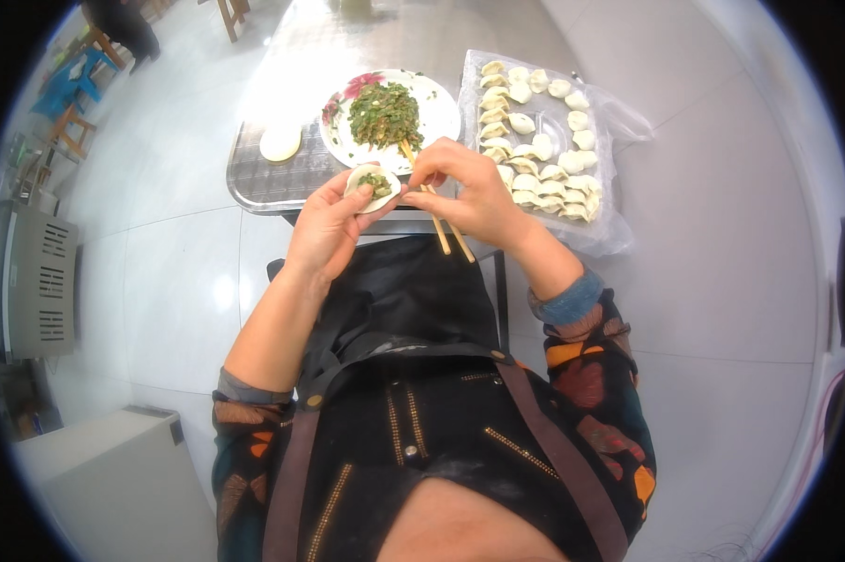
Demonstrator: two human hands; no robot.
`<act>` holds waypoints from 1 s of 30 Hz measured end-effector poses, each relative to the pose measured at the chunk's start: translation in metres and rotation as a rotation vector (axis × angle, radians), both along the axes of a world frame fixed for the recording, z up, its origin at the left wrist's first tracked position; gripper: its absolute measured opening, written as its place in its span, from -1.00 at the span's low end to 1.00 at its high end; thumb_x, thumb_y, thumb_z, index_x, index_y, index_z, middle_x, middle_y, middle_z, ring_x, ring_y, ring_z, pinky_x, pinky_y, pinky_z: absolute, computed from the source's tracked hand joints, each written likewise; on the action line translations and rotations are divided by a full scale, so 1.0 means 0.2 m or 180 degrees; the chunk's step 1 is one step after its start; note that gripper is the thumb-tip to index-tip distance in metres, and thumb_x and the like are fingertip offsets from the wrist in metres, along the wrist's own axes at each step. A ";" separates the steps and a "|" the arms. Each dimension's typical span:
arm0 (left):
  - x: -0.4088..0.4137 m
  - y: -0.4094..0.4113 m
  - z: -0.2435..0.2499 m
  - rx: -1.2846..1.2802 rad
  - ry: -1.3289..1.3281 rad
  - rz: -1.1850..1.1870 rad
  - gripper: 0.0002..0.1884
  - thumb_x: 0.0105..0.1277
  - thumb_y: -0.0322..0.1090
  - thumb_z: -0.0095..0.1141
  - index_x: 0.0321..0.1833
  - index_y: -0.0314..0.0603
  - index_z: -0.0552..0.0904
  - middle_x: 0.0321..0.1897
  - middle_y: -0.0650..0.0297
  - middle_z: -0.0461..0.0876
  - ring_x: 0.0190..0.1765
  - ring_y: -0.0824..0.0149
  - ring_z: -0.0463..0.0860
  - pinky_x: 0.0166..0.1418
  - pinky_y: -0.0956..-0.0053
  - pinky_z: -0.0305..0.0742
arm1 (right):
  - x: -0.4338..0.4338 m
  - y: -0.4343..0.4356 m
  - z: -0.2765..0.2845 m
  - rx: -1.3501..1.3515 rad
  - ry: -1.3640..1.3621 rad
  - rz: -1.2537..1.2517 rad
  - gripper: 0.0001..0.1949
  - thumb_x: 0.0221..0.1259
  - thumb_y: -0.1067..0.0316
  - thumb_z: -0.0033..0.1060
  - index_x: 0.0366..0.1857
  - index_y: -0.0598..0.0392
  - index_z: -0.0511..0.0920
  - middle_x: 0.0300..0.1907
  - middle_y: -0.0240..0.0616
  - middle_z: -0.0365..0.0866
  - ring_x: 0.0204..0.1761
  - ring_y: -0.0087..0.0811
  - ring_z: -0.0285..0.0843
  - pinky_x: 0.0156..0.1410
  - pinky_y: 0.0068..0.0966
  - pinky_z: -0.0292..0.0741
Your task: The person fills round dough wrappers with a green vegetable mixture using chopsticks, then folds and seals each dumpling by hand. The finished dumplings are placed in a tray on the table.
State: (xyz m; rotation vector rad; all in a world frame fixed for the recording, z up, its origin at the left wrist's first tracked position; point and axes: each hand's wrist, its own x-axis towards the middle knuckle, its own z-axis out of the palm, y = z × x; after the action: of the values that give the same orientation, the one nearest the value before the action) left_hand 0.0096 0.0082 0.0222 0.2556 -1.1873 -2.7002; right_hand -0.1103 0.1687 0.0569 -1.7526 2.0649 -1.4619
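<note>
My left hand point(329, 228) holds a round dough wrapper point(393, 185) in its fingers, with a small heap of chopped green filling point(376, 184) in the middle and my thumb against it. Close to the wrapper's right edge is my right hand point(468, 190), fingers curled and the thumb apart from the forefinger. Wooden chopsticks point(439, 235) pass beneath that hand, tips in the filling point(386, 116) heaped on a floral plate point(440, 105). Left of the plate sits a pale round stack of what look like wrappers point(280, 144).
Right of the plate, a plastic-covered tray point(473, 91) carries rows of folded dumplings point(551, 188). All this stands on a shiny table point(268, 190). Stools point(75, 88) and a person's legs point(131, 31) appear far left. A grey appliance point(43, 281) and a pale cabinet point(113, 478) stand at left.
</note>
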 end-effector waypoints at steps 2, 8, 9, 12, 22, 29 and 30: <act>0.01 0.01 0.01 -0.0070 -0.0028 -0.0036 -0.71 0.33 -0.47 -0.01 0.08 -0.45 0.45 -0.04 0.09 0.54 0.00 0.26 0.58 0.15 0.36 0.52 | 0.02 -0.04 0.01 0.0032 -0.0023 0.0035 -0.85 -0.07 0.47 0.35 -0.44 0.15 0.53 -0.39 -0.33 0.48 -0.34 -0.50 0.43 -0.25 -0.60 0.40; 0.04 0.03 0.06 -0.0280 0.0032 -0.0173 -0.69 0.33 -0.45 -0.01 0.11 -0.40 0.45 -0.07 0.17 0.56 -0.04 0.38 0.58 0.09 0.46 0.51 | 0.03 -0.08 0.06 0.0383 -0.0431 0.0075 -0.84 -0.11 0.40 0.39 -0.52 0.12 0.54 -0.45 -0.37 0.43 -0.41 -0.52 0.34 -0.30 -0.59 0.34; 0.04 0.03 0.05 -0.0339 0.0048 -0.0179 -0.68 0.33 -0.45 0.00 0.12 -0.39 0.45 -0.08 0.19 0.56 -0.06 0.41 0.58 0.04 0.51 0.51 | 0.03 -0.08 0.07 0.0502 -0.0565 0.0110 -0.84 -0.12 0.39 0.40 -0.53 0.12 0.54 -0.45 -0.37 0.42 -0.41 -0.52 0.33 -0.30 -0.59 0.33; 0.04 0.03 0.02 -0.0603 -0.0002 -0.0091 -0.68 0.32 -0.45 0.01 0.13 -0.34 0.46 -0.12 0.26 0.58 -0.13 0.51 0.56 -0.09 0.63 0.47 | 0.05 -0.08 0.08 0.0711 -0.0711 0.0049 -0.83 -0.15 0.40 0.41 -0.54 0.13 0.54 -0.46 -0.38 0.40 -0.42 -0.53 0.33 -0.31 -0.59 0.33; 0.03 0.03 0.02 -0.0518 0.0080 -0.0178 -0.68 0.32 -0.45 0.01 0.12 -0.34 0.47 -0.14 0.27 0.58 -0.14 0.51 0.57 -0.12 0.65 0.48 | 0.06 -0.09 0.03 0.0505 0.0262 -0.0210 -0.82 -0.14 0.40 0.39 -0.54 0.15 0.51 -0.44 -0.26 0.42 -0.39 -0.34 0.43 -0.29 -0.50 0.38; 0.05 -0.01 0.05 0.0103 0.0040 -0.0406 -0.68 0.33 -0.42 0.00 0.10 -0.44 0.44 -0.06 0.09 0.57 -0.01 0.27 0.61 0.09 0.40 0.54 | 0.03 -0.02 0.03 -0.0171 0.0346 -0.0072 -0.85 -0.11 0.47 0.37 -0.43 0.14 0.58 -0.37 -0.30 0.45 -0.33 -0.43 0.47 -0.26 -0.56 0.41; 0.05 -0.02 0.05 0.0210 0.0048 -0.0433 -0.68 0.33 -0.42 -0.01 0.09 -0.46 0.44 -0.06 0.07 0.57 0.00 0.25 0.60 0.10 0.37 0.54 | 0.02 -0.01 0.04 -0.0289 0.0409 -0.0009 -0.84 -0.12 0.49 0.37 -0.40 0.14 0.58 -0.34 -0.31 0.45 -0.33 -0.43 0.47 -0.25 -0.56 0.42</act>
State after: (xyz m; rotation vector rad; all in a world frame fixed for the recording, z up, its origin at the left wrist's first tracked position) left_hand 0.0201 0.0050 0.0316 0.1690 -1.1524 -2.8561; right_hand -0.1055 0.1663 0.0641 -1.9264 2.0918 -1.5040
